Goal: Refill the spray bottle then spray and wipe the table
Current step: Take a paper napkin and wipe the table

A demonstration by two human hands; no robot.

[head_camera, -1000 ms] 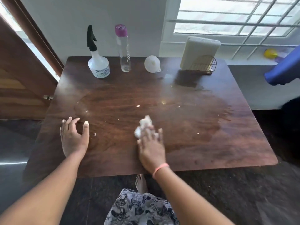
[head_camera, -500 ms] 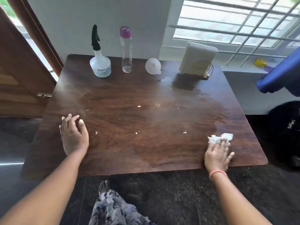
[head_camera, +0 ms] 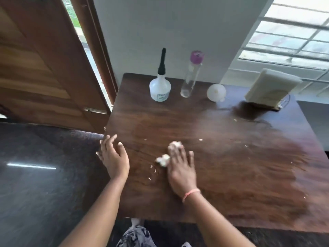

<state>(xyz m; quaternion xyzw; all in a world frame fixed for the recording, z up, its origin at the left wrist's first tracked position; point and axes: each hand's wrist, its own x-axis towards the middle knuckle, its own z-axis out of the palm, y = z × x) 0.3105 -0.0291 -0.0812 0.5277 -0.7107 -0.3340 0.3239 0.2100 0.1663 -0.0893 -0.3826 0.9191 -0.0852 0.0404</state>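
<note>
White crumpled tissue [head_camera: 162, 159] lies under the right hand [head_camera: 179, 168], which presses it flat against the counter [head_camera: 231, 166] with fingers spread and fairly straight; a wad pokes out past the fingertips and another at the thumb side. Small white shreds [head_camera: 153, 171] lie scattered just left of it, with a few more flecks farther out across the wood. The left hand [head_camera: 114, 157] rests open at the counter's left edge, its fingers reaching over the rim, well short of the tissue. Between the hands and the back row, the dark wood stretches wide, with a duller wet sheen toward the right side and near edge. Along the far edge, by the wall, stand the spray bottle [head_camera: 160, 86] with its black nozzle, a tall clear bottle [head_camera: 191, 75] with a purple cap just to its right, a white funnel [head_camera: 216, 92] on its side, and a pale sponge [head_camera: 270, 90] leaning in a wire holder near the right back corner. Left of the counter is dark polished floor [head_camera: 44, 175] and a wooden door [head_camera: 44, 68].
</note>
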